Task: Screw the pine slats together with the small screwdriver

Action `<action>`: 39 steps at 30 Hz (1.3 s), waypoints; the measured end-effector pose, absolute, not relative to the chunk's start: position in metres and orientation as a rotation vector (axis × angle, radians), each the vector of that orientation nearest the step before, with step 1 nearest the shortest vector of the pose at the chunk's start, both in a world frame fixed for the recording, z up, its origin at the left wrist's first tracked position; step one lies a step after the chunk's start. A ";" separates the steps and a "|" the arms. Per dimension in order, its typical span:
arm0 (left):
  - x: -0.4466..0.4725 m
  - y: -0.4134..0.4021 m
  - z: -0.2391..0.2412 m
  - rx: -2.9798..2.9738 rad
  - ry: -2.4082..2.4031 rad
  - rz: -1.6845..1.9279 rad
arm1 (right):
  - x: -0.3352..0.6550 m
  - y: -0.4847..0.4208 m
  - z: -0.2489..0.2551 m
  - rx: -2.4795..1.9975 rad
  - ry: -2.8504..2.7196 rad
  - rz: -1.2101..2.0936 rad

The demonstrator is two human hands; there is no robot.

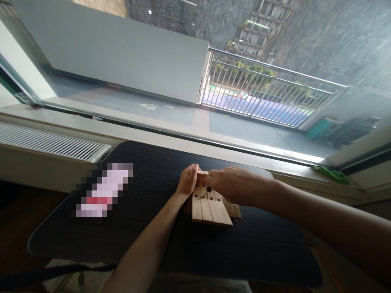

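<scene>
A small piece made of pale wooden slats lies on the dark table, with a row of dark holes across the slats. Its upper end is partly covered by my hands. My left hand is closed round the far left edge of the slats. Above the slats, my right hand is curled with its fingertips pressed together near the left thumb. A small dark knobbed part shows just beneath its fingers; what the fingers pinch is hidden. Under the slats a rougher brown wooden piece sticks out to the right.
The black table has rounded corners and stands against the window sill. A blurred-out pink and white item lies at its left. A radiator is on the left, and a green cloth rests on the sill at right.
</scene>
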State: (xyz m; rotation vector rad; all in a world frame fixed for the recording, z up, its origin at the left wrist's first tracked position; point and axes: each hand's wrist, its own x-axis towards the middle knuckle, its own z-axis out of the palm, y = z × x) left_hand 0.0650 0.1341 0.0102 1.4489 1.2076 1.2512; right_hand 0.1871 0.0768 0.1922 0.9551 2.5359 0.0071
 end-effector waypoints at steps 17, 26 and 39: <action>0.069 0.129 0.013 1.420 1.282 1.270 | 0.189 0.073 0.181 0.870 2.551 0.120; 0.068 0.127 0.011 1.395 1.288 1.283 | 0.187 0.072 0.182 0.926 2.517 0.057; 0.069 0.126 0.015 1.344 1.286 1.280 | 0.190 0.066 0.180 1.050 2.528 -0.013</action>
